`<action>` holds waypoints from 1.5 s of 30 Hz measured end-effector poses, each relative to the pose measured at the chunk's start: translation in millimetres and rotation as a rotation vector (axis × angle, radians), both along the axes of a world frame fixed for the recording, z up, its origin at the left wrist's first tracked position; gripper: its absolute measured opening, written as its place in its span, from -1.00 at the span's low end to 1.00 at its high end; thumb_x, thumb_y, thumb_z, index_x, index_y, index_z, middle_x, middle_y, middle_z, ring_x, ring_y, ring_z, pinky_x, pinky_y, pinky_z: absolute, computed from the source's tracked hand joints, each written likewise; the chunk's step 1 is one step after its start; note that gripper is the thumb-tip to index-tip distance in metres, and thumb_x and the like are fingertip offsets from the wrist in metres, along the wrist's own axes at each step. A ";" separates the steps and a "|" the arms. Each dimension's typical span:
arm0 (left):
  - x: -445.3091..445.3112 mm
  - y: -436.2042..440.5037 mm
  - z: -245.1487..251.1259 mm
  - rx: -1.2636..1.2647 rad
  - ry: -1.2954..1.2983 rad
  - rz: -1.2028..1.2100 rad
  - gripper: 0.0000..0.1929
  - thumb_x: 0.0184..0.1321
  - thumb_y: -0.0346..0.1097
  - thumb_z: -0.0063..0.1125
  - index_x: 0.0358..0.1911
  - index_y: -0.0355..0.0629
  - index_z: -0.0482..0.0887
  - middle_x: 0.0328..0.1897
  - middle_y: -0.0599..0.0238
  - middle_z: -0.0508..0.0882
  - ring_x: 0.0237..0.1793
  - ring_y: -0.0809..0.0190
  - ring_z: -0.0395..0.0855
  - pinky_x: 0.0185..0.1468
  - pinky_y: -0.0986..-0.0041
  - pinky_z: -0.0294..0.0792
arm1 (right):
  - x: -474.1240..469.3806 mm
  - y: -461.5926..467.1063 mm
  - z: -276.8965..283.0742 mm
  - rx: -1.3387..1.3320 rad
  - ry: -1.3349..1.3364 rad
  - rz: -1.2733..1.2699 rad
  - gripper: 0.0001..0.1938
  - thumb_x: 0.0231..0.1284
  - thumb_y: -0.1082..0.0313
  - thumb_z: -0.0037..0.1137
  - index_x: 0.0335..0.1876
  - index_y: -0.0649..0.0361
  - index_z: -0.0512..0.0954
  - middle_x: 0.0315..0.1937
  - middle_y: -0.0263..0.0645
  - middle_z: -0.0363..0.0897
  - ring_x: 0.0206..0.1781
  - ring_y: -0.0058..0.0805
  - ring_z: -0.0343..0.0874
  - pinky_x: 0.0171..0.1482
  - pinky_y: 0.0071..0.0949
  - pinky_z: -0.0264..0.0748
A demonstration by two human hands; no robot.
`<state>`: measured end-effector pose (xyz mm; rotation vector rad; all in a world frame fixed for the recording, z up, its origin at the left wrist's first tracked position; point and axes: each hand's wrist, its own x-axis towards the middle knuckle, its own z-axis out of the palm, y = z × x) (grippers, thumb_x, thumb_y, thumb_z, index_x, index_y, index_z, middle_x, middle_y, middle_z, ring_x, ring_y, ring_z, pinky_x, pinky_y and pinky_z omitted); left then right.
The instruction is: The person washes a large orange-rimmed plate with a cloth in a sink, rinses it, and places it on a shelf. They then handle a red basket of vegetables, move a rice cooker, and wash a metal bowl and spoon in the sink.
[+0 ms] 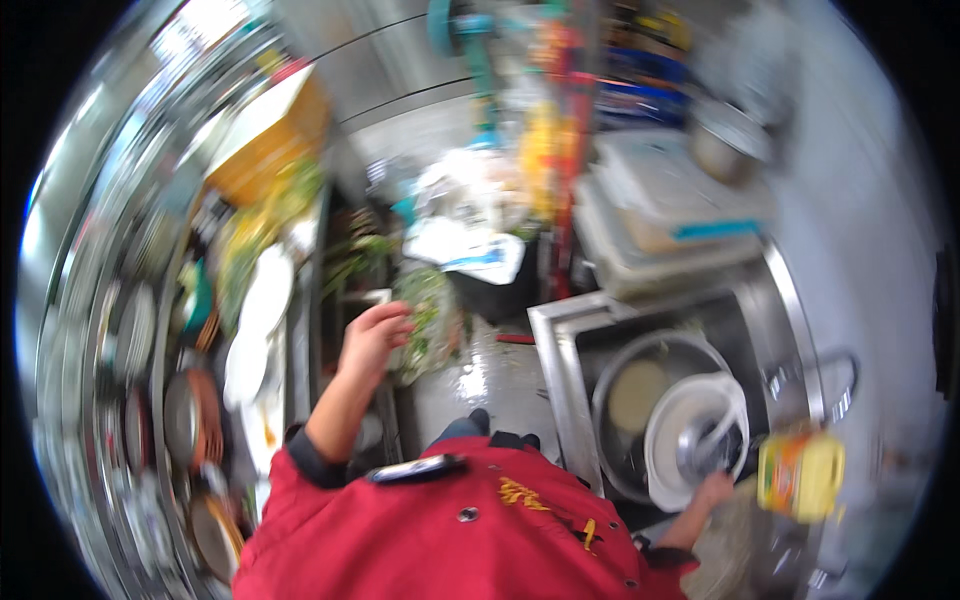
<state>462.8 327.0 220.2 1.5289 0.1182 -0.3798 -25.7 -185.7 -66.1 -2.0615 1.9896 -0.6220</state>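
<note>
My left hand (379, 330) is raised above the floor by the left counter, its fingers loosely curled, with nothing visible in it. At the sink on the right, my right hand (712, 489) is at the near edge of a white plastic basin (664, 480); blur hides whether its fingers grip the rim or a utensil. A ladle or similar metal utensil (697, 446) with a pale handle lies inside that basin. The white basin rests partly over a large round metal bowl (611, 375) in the steel sink (559, 352). The bowl holds liquid and a pale round thing (637, 395).
Lidded plastic tubs (675, 195) and a metal pot (727, 139) stand behind the sink. A yellow jug (802, 476) is at its right. Bagged greens (427, 322) sit on the floor near a black bin (487, 296). Plates and bowls (191, 420) line the left shelves.
</note>
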 end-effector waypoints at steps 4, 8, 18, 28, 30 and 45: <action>-27.9 19.9 -18.1 -0.045 0.105 0.024 -0.77 0.16 -0.52 0.07 -0.10 -0.28 0.60 -0.14 0.25 0.66 -0.23 0.30 0.66 -0.24 0.55 0.46 | 22.5 -8.0 18.0 0.101 -0.262 -0.022 -0.77 0.17 0.32 0.01 -0.30 0.34 0.62 -0.51 -0.13 0.62 -0.49 -0.34 0.60 -0.45 -0.42 0.58; -62.3 66.0 -34.0 -0.059 0.152 0.128 -0.79 0.24 -0.49 0.02 -0.07 -0.28 0.57 -0.11 0.21 0.66 -0.26 0.32 0.64 -0.25 0.55 0.47 | 78.6 24.0 36.2 0.127 -0.340 -0.005 -0.77 0.19 0.35 0.01 -0.25 0.40 0.59 -0.47 -0.12 0.62 -0.44 -0.29 0.60 -0.33 -0.35 0.57; -103.9 188.9 -77.1 -0.176 0.163 0.393 -0.74 0.25 -0.39 0.08 0.01 -0.23 0.55 -0.07 0.17 0.69 -0.24 0.21 0.69 -0.29 0.52 0.47 | 269.8 170.0 81.2 0.243 -0.545 0.787 -0.78 0.14 0.34 0.11 -0.16 0.28 0.59 -0.26 -0.07 0.65 -0.20 -0.23 0.64 -0.10 -0.34 0.53; -15.7 222.8 -107.4 -0.081 0.344 0.117 -0.66 0.32 -0.33 -0.01 0.13 -0.27 0.43 0.01 0.14 0.62 -0.19 0.22 0.65 -0.21 0.47 0.48 | 207.1 257.6 103.9 0.256 -0.265 0.500 -0.78 0.13 0.18 0.11 -0.38 0.18 0.60 -0.43 -0.03 0.59 -0.32 0.00 0.60 -0.29 -0.17 0.51; 13.7 196.8 -102.7 -0.112 0.318 0.029 -0.64 0.31 -0.30 0.02 0.14 -0.24 0.43 0.00 0.16 0.63 -0.20 0.22 0.63 -0.21 0.46 0.45 | 168.6 267.4 96.6 0.203 -0.253 0.387 -0.75 0.12 0.16 0.13 -0.48 0.20 0.58 -0.51 0.00 0.56 -0.38 0.03 0.57 -0.36 -0.10 0.46; -33.5 119.7 -76.2 -0.038 0.230 -0.259 -0.75 0.26 -0.40 0.06 -0.01 -0.27 0.56 -0.10 0.25 0.68 -0.21 0.31 0.66 -0.20 0.52 0.47 | 118.2 266.2 15.9 0.704 -0.533 0.437 -0.94 0.21 0.49 0.02 -0.29 0.25 0.54 -0.48 -0.34 0.55 -0.50 -0.64 0.49 -0.46 -0.66 0.40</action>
